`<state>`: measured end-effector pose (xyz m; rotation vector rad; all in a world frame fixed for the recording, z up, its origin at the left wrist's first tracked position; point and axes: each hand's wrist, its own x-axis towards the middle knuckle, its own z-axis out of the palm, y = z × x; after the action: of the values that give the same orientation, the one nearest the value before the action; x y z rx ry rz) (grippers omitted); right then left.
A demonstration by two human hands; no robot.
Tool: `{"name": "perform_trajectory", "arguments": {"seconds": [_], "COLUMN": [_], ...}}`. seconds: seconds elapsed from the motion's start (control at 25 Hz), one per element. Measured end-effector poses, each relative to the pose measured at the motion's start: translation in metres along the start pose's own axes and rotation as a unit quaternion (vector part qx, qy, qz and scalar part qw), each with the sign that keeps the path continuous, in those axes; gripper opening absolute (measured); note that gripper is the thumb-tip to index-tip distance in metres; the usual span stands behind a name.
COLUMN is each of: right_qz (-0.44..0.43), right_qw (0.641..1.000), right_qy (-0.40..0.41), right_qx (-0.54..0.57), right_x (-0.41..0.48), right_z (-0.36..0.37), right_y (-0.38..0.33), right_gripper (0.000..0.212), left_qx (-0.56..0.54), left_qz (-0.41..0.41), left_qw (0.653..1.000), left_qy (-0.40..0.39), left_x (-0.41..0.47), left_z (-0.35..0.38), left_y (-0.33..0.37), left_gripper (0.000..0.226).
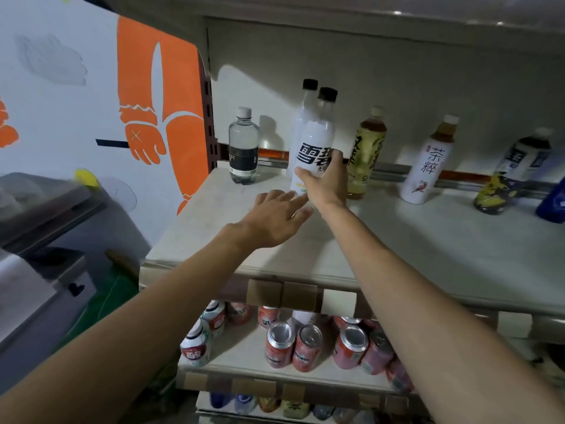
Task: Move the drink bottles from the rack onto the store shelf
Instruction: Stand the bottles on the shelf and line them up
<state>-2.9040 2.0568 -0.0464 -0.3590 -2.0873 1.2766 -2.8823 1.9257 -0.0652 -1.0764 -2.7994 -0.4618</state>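
Note:
My right hand (327, 182) grips a white bottle with a black cap and bold black characters (315, 139), standing upright on the store shelf (428, 240). A second identical white bottle (301, 117) stands just behind it. My left hand (276, 215) hovers flat and open over the shelf, just left of and below the gripped bottle, holding nothing. Further along the shelf stand a clear water bottle (243, 145) at the left, a yellow-green tea bottle (367, 151), and a white tea bottle with a bird on it (428, 163) at the right.
A dark-labelled bottle (513, 169) and a blue bottle (553, 200) stand at the far right. Red cans (305, 347) and small white bottles (198, 344) fill the lower shelf. An orange-and-white wall panel (159, 102) and a grey cabinet (39, 234) are at the left.

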Motion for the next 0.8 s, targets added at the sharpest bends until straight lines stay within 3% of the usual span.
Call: {"name": "perform_trajectory", "arguments": {"seconds": [0.52,0.8], "right_qz": [-0.016,0.045], "right_qw": [0.998,0.996], "right_qy": [-0.005,-0.064], "right_qx": [-0.063,-0.051], "right_x": [0.023,0.031], "right_z": [0.03,0.022], "right_y": [0.006,0.012], "right_gripper": [0.065,0.058], "left_qx": [-0.017,-0.08], "left_qz": [-0.031,-0.078], "left_qw": [0.999,0.994], "left_qy": [-0.02,-0.013], "left_x": [0.034,0.038], "left_z": [0.022,0.014], "left_y": [-0.03,-0.037], "left_gripper": [0.056,0.048]}}
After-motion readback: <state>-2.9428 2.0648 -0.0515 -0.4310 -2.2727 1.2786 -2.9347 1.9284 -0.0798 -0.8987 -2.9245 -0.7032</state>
